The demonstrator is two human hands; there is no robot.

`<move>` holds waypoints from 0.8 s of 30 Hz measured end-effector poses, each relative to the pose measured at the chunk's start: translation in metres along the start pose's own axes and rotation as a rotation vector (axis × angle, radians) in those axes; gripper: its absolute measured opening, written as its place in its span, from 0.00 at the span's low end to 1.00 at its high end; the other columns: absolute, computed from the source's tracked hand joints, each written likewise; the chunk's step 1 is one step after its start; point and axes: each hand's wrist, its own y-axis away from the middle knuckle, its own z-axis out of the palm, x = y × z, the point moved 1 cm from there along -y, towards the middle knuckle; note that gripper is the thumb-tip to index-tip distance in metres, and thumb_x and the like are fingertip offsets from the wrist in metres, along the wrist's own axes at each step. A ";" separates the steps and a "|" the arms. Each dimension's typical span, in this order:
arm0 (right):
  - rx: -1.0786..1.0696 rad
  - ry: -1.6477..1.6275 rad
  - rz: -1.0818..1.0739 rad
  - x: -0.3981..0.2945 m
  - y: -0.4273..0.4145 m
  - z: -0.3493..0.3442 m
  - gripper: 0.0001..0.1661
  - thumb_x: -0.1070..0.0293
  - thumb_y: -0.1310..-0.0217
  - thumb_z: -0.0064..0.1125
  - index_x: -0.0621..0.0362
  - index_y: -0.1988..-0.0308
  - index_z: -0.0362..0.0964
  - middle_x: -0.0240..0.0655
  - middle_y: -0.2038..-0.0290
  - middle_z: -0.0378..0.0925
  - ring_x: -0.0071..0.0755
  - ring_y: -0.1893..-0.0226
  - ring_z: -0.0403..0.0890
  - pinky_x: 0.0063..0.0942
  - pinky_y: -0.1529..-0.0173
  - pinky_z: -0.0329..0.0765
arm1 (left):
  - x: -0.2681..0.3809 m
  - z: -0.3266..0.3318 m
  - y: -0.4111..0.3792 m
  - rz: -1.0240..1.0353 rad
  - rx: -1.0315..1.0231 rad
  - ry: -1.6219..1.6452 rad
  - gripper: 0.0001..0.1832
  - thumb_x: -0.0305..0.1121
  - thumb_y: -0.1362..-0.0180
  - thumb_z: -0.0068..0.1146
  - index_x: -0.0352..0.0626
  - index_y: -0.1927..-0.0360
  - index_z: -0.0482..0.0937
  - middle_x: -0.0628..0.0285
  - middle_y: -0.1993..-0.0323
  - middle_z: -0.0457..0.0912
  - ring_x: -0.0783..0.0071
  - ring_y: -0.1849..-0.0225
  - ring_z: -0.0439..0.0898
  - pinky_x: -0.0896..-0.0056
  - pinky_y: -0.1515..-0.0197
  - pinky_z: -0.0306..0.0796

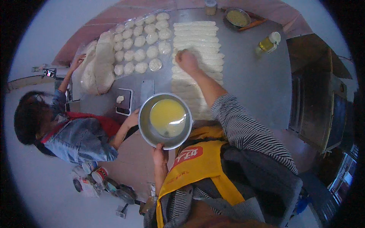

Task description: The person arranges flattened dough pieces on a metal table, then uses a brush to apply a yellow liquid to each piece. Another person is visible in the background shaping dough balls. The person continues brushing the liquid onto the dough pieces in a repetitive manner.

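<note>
My left hand [160, 156] grips the near rim of a round metal bowl [143, 132]. Inside it is a yellow liquid [166, 116] that catches a bright reflection. Over the dough strips [195, 38], my right hand [187, 60] is bent down with its fingers bunched at their left part. Motion blurs this hand, so whether something sits between its fingers cannot be told. The strips lie side by side in a long column with a wet-looking shine; the bowl and my arm hide part of the nearer ones.
On the left, a co-worker [77, 139] has one hand by a large dough mass [104, 61] and another beside my bowl. Dough balls [139, 54] lie in rows. A scale [124, 101] carries a dough piece. An oil bottle [269, 42], filled dish [238, 17] and jar [211, 7] stand farther off.
</note>
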 end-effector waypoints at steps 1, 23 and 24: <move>0.001 -0.017 0.043 0.002 -0.003 -0.008 0.17 0.59 0.44 0.50 0.63 0.69 0.74 0.52 0.70 0.75 0.56 0.69 0.78 0.47 0.62 0.74 | -0.002 -0.002 -0.002 0.007 0.017 -0.007 0.30 0.19 0.51 0.46 0.34 0.41 0.59 0.49 0.46 0.67 0.53 0.48 0.71 0.49 0.45 0.68; 0.285 -0.031 0.257 0.086 -0.026 -0.106 0.18 0.55 0.45 0.52 0.61 0.68 0.73 0.45 0.72 0.77 0.49 0.70 0.80 0.44 0.65 0.75 | 0.001 0.000 0.009 0.025 0.137 0.059 0.26 0.20 0.50 0.48 0.32 0.43 0.62 0.54 0.50 0.71 0.62 0.50 0.72 0.61 0.45 0.65; 0.316 0.163 0.265 0.091 -0.028 -0.113 0.17 0.56 0.45 0.53 0.61 0.68 0.73 0.44 0.72 0.77 0.49 0.70 0.80 0.44 0.65 0.75 | -0.001 -0.001 0.009 0.017 0.115 0.080 0.27 0.19 0.50 0.48 0.32 0.43 0.62 0.54 0.49 0.71 0.61 0.50 0.71 0.61 0.44 0.65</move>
